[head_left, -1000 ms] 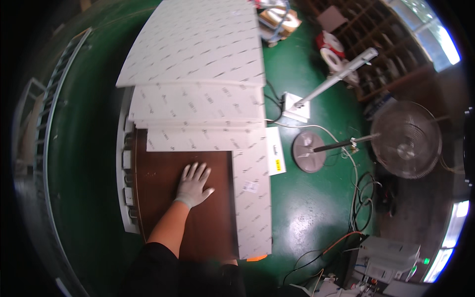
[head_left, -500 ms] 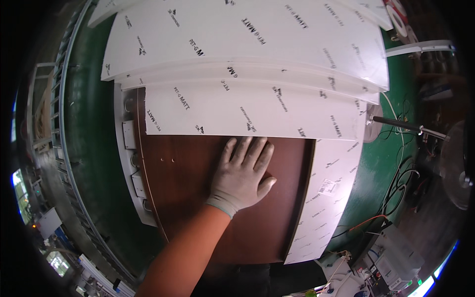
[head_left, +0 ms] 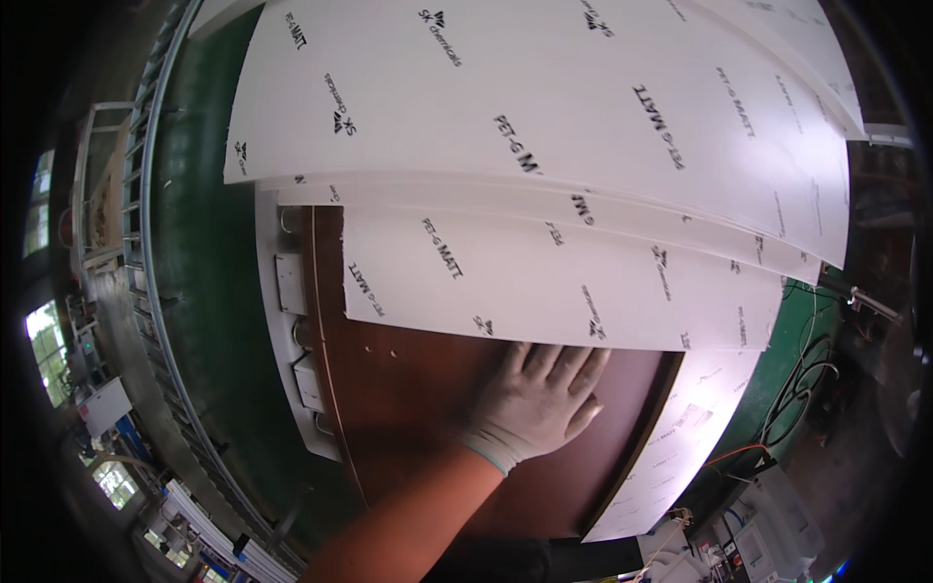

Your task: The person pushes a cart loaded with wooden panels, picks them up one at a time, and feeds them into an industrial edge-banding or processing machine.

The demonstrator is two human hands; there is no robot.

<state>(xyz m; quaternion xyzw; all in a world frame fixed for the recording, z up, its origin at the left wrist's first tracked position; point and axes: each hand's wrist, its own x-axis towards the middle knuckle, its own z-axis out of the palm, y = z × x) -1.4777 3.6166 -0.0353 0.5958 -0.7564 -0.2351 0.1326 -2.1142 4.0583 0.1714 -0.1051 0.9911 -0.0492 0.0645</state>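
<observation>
My left hand [head_left: 535,403], in a pale grey work glove, lies flat with the palm down on a dark brown board [head_left: 418,418]. Its fingers are stretched out, the thumb apart to the right. The fingertips come right up to the near edge of a white printed panel [head_left: 544,291] that covers the far part of the brown board. Whether they slip under that edge I cannot tell. My right hand is out of view.
Larger white panels [head_left: 583,107] are stacked in steps beyond. A white board [head_left: 680,428] shows along the brown board's right edge. Green floor [head_left: 214,291] and a metal rail track [head_left: 151,282] run on the left. Cables [head_left: 802,389] lie on the right.
My view has tilted and shifted, so the boards and my left hand now appear lower and farther right. The hand still lies flat by the white panel's edge.
</observation>
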